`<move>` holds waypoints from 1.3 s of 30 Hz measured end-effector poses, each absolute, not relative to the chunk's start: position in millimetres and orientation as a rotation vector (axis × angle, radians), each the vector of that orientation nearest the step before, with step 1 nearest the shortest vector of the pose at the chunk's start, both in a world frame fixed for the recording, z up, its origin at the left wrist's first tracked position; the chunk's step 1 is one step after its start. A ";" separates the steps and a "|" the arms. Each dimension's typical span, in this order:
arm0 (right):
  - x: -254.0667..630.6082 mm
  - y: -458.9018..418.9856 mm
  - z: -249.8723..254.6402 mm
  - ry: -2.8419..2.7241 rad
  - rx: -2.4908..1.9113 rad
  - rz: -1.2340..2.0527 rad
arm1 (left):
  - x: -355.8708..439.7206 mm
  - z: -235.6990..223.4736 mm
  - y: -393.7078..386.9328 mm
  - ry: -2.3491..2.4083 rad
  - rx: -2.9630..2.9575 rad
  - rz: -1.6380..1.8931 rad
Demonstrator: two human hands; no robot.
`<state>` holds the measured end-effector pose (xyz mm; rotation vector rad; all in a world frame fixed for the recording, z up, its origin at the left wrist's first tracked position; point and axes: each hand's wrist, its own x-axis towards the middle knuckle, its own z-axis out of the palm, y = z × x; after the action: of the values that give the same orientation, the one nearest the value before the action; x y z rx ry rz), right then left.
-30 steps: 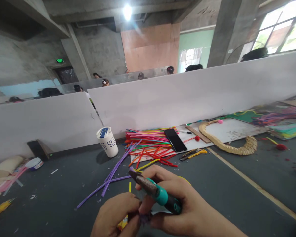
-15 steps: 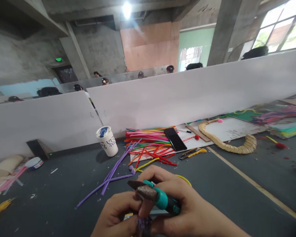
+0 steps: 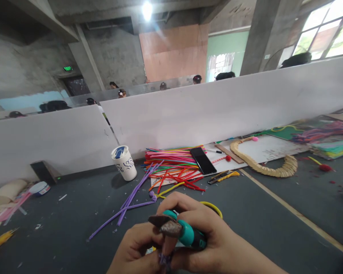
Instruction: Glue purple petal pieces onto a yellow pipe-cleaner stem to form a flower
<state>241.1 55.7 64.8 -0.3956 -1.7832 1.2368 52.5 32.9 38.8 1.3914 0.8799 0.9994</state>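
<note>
My right hand (image 3: 208, 239) grips a tool with a teal and black handle (image 3: 188, 235) whose brown metal tip (image 3: 162, 224) points left. My left hand (image 3: 134, 247) is closed at the bottom edge, its fingers meeting the right hand's fingers around a small purple fuzzy piece (image 3: 165, 260). A bit of yellow shows under the left hand. Both hands hover low over the dark grey table (image 3: 74, 217). Loose purple pipe cleaners (image 3: 131, 199) lie just beyond them.
A white paper cup (image 3: 124, 163) stands at the back by the white partition (image 3: 188, 110). Beside it lie a pile of coloured pipe cleaners (image 3: 171, 161), a black phone (image 3: 202, 160), a yellow utility knife (image 3: 224, 176) and a curved wooden-stick arch (image 3: 268, 167). Other people's heads show behind the partition.
The tool has tilted down and drawn closer to me, its tip now level and lower. My hands have shifted slightly down in view, the purple piece staying pinched between them.
</note>
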 end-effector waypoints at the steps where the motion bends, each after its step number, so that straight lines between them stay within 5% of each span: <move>1: 241.0 55.4 65.1 -1.776 -0.395 1.242 | 52.5 39.8 33.3 0.886 1.418 0.993; 18: 237.5 53.2 66.3 -1.743 -0.410 1.226 | 53.2 41.3 35.7 0.854 1.537 1.294; 31: 238.5 54.3 64.9 -1.766 -0.416 1.229 | 51.4 45.3 39.0 0.826 1.829 1.204; 39: 232.8 52.3 56.9 -1.676 -0.484 0.941 | 51.1 34.5 36.0 1.047 1.971 1.521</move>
<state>232.8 52.3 56.9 -0.4836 -1.6758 0.9408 51.1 36.0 34.5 1.9715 1.0466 1.5207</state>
